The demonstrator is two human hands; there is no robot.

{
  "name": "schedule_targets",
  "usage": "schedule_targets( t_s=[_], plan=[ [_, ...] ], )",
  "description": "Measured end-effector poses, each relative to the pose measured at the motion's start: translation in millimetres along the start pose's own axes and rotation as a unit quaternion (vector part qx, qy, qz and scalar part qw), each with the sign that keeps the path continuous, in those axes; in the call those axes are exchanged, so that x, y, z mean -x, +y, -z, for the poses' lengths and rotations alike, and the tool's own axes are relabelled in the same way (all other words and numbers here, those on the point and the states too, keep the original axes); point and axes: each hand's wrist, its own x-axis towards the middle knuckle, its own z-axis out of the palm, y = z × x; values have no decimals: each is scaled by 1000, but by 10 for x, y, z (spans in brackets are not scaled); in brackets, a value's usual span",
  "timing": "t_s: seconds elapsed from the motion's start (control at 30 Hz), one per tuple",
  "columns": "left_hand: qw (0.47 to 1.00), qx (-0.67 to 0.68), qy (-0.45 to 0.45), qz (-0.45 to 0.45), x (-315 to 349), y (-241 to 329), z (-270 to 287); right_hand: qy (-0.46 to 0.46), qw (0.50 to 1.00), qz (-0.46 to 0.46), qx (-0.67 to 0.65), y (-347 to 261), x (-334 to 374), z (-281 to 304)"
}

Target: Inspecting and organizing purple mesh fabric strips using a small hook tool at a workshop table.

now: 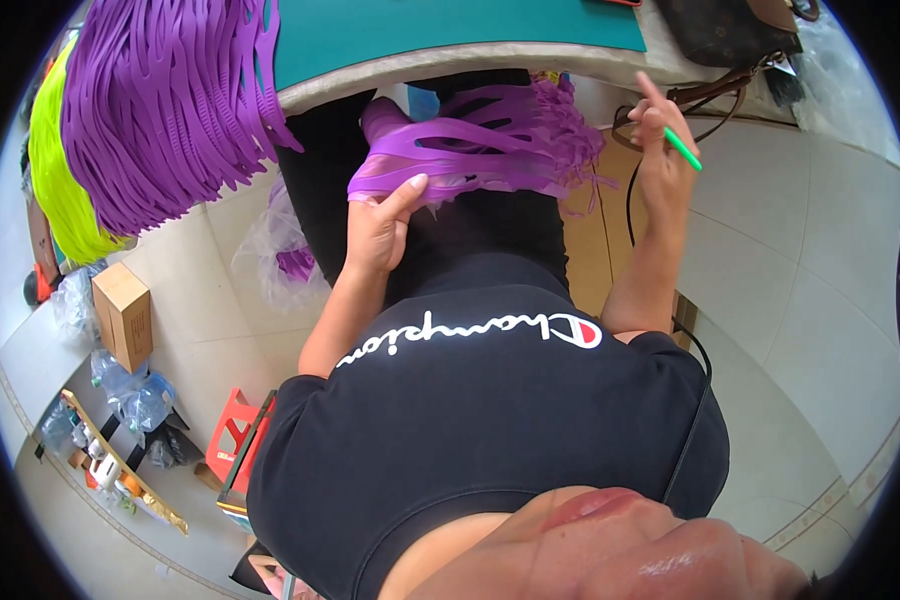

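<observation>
My left hand (378, 228) is closed on the near left end of a purple rubbery strip piece (440, 145), thumb on top. This piece has long slots and lies stretched over my lap, just below the table edge. At its right end is a ragged tangle of thin purple scraps (570, 150). Raised to the right, apart from the purple piece, my right hand (662, 150) holds a slim green stick-like tool (683, 149). The index finger points up, and the tool's tip is hidden by the hand.
A teal mat (450, 30) covers the table ahead. Purple straps (180, 110) and yellow-green ones (55, 150) hang over its left side. A brown handbag (725, 35) sits at the right. On the floor are a scrap bag (275, 245), a cardboard box (122, 315) and a red stool (232, 430).
</observation>
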Motion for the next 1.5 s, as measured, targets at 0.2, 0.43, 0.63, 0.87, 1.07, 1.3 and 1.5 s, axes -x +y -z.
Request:
schedule_targets(
  t_s=[0.2, 0.43, 0.63, 0.87, 1.07, 1.3, 1.5],
  plan=[
    [998, -5, -40, -57, 34, -29, -183, -212, 858, -26, -467, -226, 470, -812],
    [996, -21, -32, -76, 88, -10, -197, -213, 847, -103, -475, -296, 657, -1145],
    [996, -6, -66, -65, 75, -58, -92, -202, 851, -71, -479, -328, 722, -1159],
    [991, -72, -83, -76, 71, -53, -79, -201, 853, -62, -477, -343, 760, -1148],
    [988, -94, -73, -96, 66, -76, -97, -201, 886, -20, -418, -278, 771, -1152],
    [991, -88, -65, -71, 107, -47, -146, -96, 950, 236, -179, -336, 586, -1087],
    [992, -83, -55, -76, 103, -55, -170, -150, 941, 19, -303, -429, 636, -1002]
  ],
)
